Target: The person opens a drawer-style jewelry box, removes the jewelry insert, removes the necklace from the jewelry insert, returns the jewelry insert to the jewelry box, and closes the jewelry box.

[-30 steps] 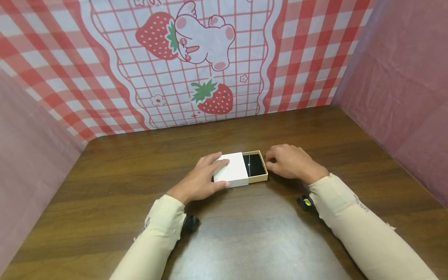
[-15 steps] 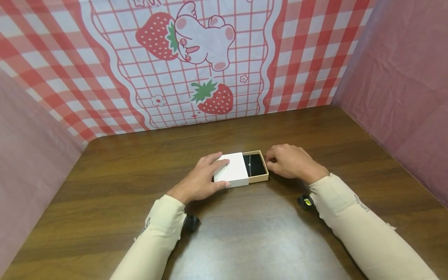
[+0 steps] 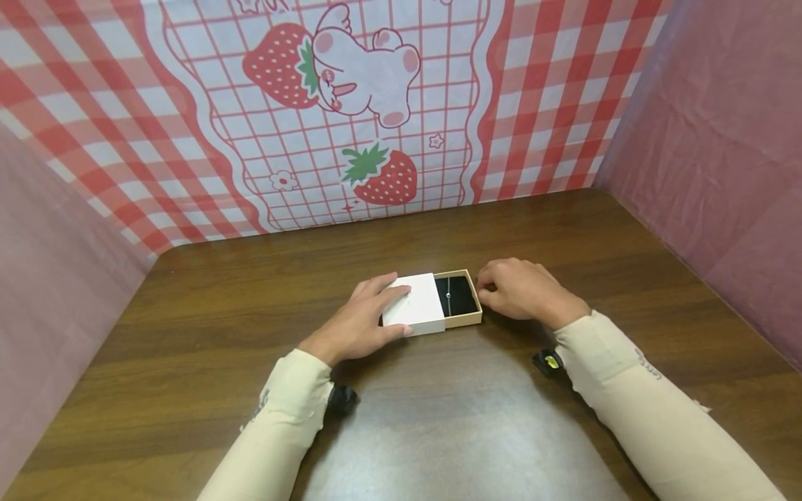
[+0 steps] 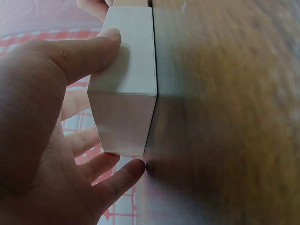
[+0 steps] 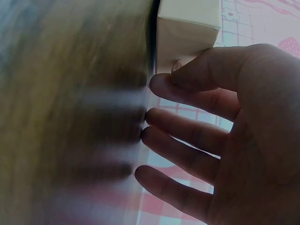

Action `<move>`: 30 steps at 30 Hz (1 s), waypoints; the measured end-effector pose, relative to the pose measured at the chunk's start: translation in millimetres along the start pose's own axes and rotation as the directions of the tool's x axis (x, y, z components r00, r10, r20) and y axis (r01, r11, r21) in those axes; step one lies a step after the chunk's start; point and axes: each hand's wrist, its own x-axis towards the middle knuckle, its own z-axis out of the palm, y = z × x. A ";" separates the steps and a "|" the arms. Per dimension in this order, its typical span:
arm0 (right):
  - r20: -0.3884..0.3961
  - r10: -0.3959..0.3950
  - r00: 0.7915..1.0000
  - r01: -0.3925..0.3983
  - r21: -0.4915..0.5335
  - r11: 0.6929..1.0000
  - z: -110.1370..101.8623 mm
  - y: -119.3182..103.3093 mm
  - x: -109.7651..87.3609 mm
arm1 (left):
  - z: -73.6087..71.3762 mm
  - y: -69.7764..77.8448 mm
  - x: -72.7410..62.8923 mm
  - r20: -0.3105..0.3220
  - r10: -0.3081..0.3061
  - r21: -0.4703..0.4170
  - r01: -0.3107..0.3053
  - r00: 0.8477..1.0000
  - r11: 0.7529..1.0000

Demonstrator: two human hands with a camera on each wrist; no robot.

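A white sliding jewelry box lies on the table, its outer sleeve (image 3: 421,306) at the left and its tan inner drawer (image 3: 464,321) drawn partway out to the right. Inside the drawer, a thin silver chain with a small round pendant (image 3: 447,296) lies across a black pad (image 3: 464,295). My left hand (image 3: 358,321) grips the sleeve, thumb on the near side wall (image 4: 129,61) and fingers over the top and far side. At the drawer's outer end, the thumb and forefinger of my right hand (image 3: 523,291) pinch together against the end wall (image 5: 171,44); what lies between the fingertips is hidden.
The brown wooden table (image 3: 401,431) reaches to a red-checked cloth (image 3: 551,90) with strawberry and rabbit prints at the back. Pink cloth (image 3: 727,174) hangs at the right, and paler cloth at the left. Black camera mounts (image 3: 342,400) sit at both wrists.
The inner drawer has slid slightly farther right out of the sleeve, along with my right hand. My left hand and the sleeve have stayed in place.
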 end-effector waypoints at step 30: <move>-0.024 -0.010 1.000 0.010 -0.018 1.000 0.8 2.6 -4.2 | 0.9 0.2 0.5 -0.016 0.011 0.004 -0.011 1.000 1.000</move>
